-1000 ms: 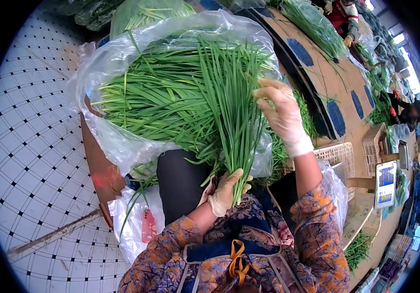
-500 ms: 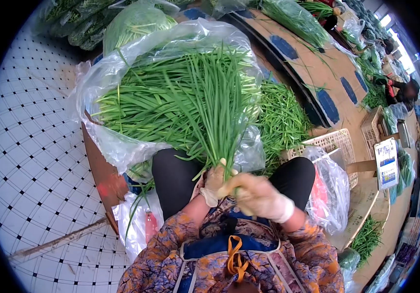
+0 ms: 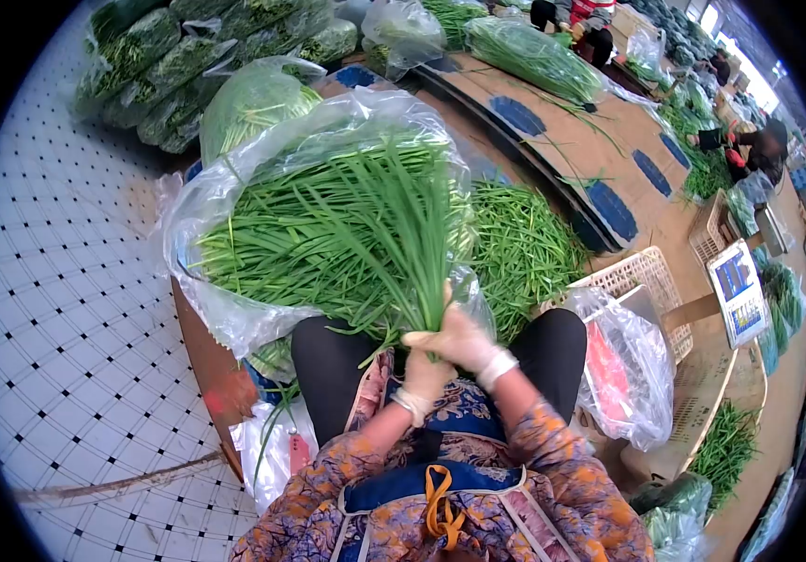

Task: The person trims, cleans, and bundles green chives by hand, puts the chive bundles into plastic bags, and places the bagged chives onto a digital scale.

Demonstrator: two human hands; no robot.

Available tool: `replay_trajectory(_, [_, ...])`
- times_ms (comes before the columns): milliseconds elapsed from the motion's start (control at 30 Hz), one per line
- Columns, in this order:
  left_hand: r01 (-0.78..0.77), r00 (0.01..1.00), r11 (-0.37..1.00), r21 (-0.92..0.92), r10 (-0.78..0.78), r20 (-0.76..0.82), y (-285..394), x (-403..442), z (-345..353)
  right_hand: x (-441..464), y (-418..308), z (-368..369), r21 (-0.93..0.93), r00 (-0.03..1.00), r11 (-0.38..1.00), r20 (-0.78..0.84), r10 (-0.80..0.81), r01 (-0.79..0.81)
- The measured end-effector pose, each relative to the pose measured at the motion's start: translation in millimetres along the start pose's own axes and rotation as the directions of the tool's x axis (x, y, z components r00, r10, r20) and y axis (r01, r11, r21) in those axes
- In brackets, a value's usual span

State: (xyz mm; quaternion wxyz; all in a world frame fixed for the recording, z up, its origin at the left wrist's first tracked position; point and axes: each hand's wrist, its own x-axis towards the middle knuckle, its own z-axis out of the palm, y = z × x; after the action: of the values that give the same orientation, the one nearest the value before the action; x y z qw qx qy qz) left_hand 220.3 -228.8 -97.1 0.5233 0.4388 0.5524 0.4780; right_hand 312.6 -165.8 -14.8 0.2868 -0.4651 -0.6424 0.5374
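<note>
Between my knees I hold an upright bunch of long green garlic chives (image 3: 426,248), its leaves fanning up and away from me. My left hand (image 3: 425,382), in a pale glove, is closed round the lower end of the bunch. Just above it my right hand (image 3: 464,339), gloved too, wraps the stems, with its thumb and fingers partly hidden. Behind the bunch lies a large open clear plastic bag (image 3: 206,298) filled with a heap of loose garlic chives (image 3: 281,229).
Right of the bag lies a pile of short green cuttings (image 3: 525,248). Plastic crates (image 3: 651,272), a clear bag with red print (image 3: 614,375) and a scale display (image 3: 738,292) stand at the right. Packed bags (image 3: 164,75) are stacked far left. Other people work farther back.
My right hand has moved up and left from beside the stem ends onto the bunch above my left hand. My left hand has shifted slightly lower. The view has tilted a little.
</note>
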Motion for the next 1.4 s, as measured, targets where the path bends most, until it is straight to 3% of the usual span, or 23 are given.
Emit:
replay_trajectory(33, [-0.174,0.982,0.969,0.179,0.183,-0.038,3,0,10,-5,1,16,0.060,0.994,0.996,-0.094,-0.062,0.068])
replay_trajectory(100, [-0.134,0.990,0.954,0.268,0.139,-0.001,15,-1,16,3,17,15,0.242,0.957,0.951,-0.261,-0.127,0.192])
replay_trajectory(133, [-0.145,0.989,0.952,0.271,0.144,0.021,36,-7,21,2,14,-1,0.368,0.976,0.925,-0.216,-0.010,0.091])
replay_trajectory(200, [-0.238,0.929,0.932,0.272,0.137,0.344,94,-14,29,-8,2,-35,0.452,0.973,0.887,-0.230,0.015,0.093])
replay_trajectory(233, [-0.015,0.807,0.974,0.226,-0.122,0.578,108,-7,27,-15,3,-54,0.453,0.976,0.889,-0.214,0.029,0.073])
replay_trajectory(300, [-0.275,0.735,0.924,0.267,0.023,0.677,68,16,28,-30,1,-89,0.397,0.960,0.912,-0.281,0.013,0.104])
replay_trajectory(433, [-0.287,0.814,0.913,0.290,0.073,0.576,86,53,62,-78,-7,-150,0.515,0.955,0.857,-0.254,0.155,-0.002])
replay_trajectory(600, [-0.586,0.674,0.718,0.375,0.174,0.718,68,91,149,-125,26,-187,0.634,0.929,0.772,-0.311,0.202,0.045])
replay_trajectory(667, [-0.575,0.732,0.697,0.428,0.204,0.650,58,92,187,-142,40,-197,0.660,0.919,0.749,-0.331,0.215,0.063])
replay_trajectory(767, [-0.808,0.545,0.364,0.463,0.162,0.823,91,96,224,-161,57,-202,0.750,0.901,0.654,-0.348,0.260,0.101])
replay_trajectory(800, [-0.860,0.428,0.320,0.397,0.029,0.903,71,115,241,-165,58,-199,0.630,0.891,0.775,-0.381,0.248,0.053])
replay_trajectory(833, [-0.940,0.303,0.204,0.275,0.121,0.945,17,137,242,-169,62,-195,0.489,0.884,0.872,-0.405,0.233,-0.006])
replay_trajectory(867, [-0.498,0.564,0.777,0.384,-0.046,0.824,19,137,242,-171,67,-191,0.172,0.863,0.984,-0.503,0.046,0.048])
replay_trajectory(900, [-0.156,0.599,0.917,0.367,-0.208,0.773,19,137,246,-175,69,-190,0.179,0.854,0.983,-0.517,0.061,0.038])
replay_trajectory(933, [0.208,0.615,0.931,0.300,-0.363,0.699,19,137,249,-178,69,-190,-0.059,0.846,0.997,-0.528,-0.080,0.057])
replay_trajectory(967, [-0.297,0.734,0.764,0.573,-0.201,0.648,15,133,251,-181,66,-192,-0.298,0.835,0.952,-0.503,-0.222,0.073])
replay_trajectory(1033, [-0.754,0.611,0.420,0.505,0.169,0.773,7,146,250,-184,59,-202,-0.321,0.832,0.943,-0.498,-0.244,0.085])
replay_trajectory(1100, [-0.546,0.673,0.544,0.637,-0.169,0.720,11,158,259,-185,69,-207,-0.443,0.784,0.874,-0.464,-0.413,0.199])
replay_trajectory(1167, [-0.382,0.651,0.820,0.425,-0.088,0.754,-22,174,260,-191,74,-210,-0.434,0.825,0.895,-0.464,-0.322,0.105])
replay_trajectory(1233, [-0.273,0.709,0.902,0.334,-0.046,0.704,-5,165,266,-192,89,-213,-0.453,0.759,0.882,-0.529,-0.381,0.127])
replay_trajectory(1267, [0.073,0.753,0.963,0.260,-0.224,0.619,12,156,270,-194,97,-215,-0.474,0.793,0.879,-0.517,-0.323,0.048])
replay_trajectory(1300, [-0.002,0.707,0.993,0.121,-0.084,0.703,-2,164,262,-198,110,-216,-0.473,0.794,0.880,-0.518,-0.317,0.043])
replay_trajectory(1400, [0.109,0.680,0.994,0.028,-0.095,0.727,9,164,247,-204,154,-216,-0.541,0.854,0.832,-0.486,-0.187,-0.126])
